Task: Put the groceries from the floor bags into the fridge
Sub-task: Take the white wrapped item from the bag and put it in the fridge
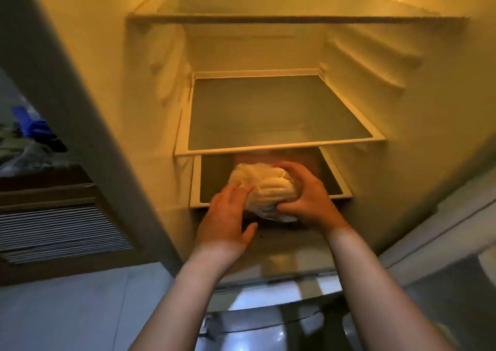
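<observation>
Evidently soft and light, white bagged bundle (261, 189) sits between 2 hands: right hand (306, 197) clamped around it, left hand (228, 216) open, steadying.

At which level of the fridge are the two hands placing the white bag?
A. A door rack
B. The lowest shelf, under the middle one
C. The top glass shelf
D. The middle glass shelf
B: the white bag is on the lowest shelf, below the middle glass shelf, with the left hand and right hand on it.
</observation>
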